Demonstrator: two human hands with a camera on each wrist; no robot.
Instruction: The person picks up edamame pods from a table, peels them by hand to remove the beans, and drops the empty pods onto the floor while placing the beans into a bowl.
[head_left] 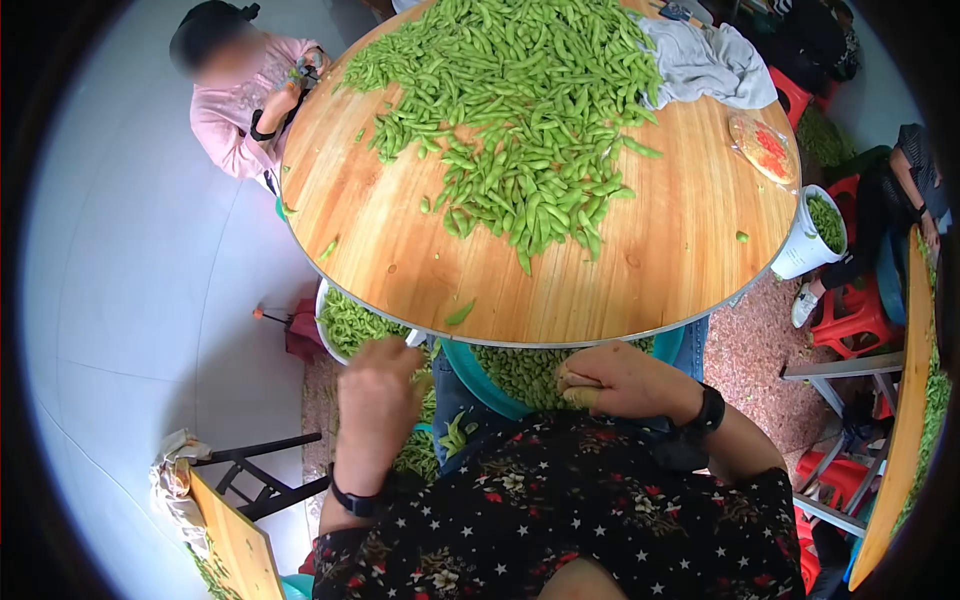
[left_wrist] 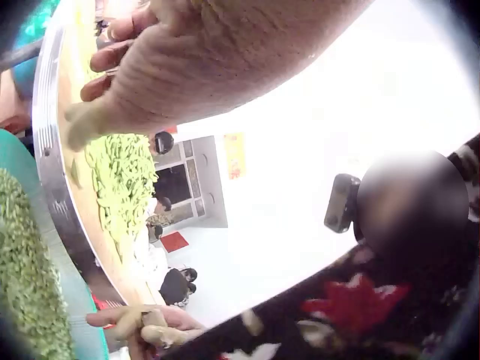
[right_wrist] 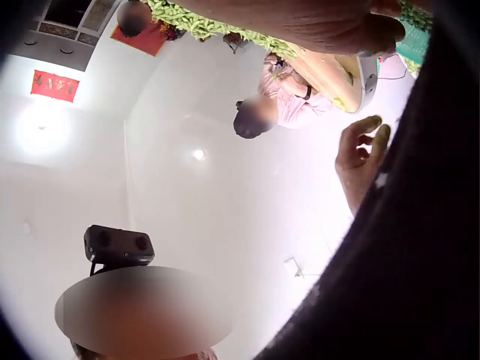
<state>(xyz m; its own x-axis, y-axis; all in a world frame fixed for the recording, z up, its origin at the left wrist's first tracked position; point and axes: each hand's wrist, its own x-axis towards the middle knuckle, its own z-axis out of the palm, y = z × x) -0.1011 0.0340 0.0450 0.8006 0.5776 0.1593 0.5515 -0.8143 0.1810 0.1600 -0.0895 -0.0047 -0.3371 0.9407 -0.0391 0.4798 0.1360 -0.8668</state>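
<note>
My left hand (head_left: 378, 392) is raised just off the near table edge, above the containers at my lap. In the right wrist view, the same left hand (right_wrist: 360, 154) has bent fingers, thumb and fingertip apart, nothing between them. My right hand (head_left: 625, 380) hovers over a teal basin (head_left: 468, 372) of shelled green beans (head_left: 520, 372). Seen from the left wrist, the right hand (left_wrist: 150, 324) has one finger pointing out and the others drawn in toward the thumb; I cannot tell whether it holds anything. A heap of green soybean pods (head_left: 540, 110) covers the far part of the round wooden table (head_left: 370, 240).
A single pod (head_left: 461, 313) lies near the front edge. A white bucket of pods (head_left: 350, 325) stands below left, another white bucket (head_left: 805, 245) at right. On the table are a grey cloth (head_left: 710, 65) and a wrapped round packet (head_left: 762, 150). A person in pink (head_left: 235, 120) sits at left.
</note>
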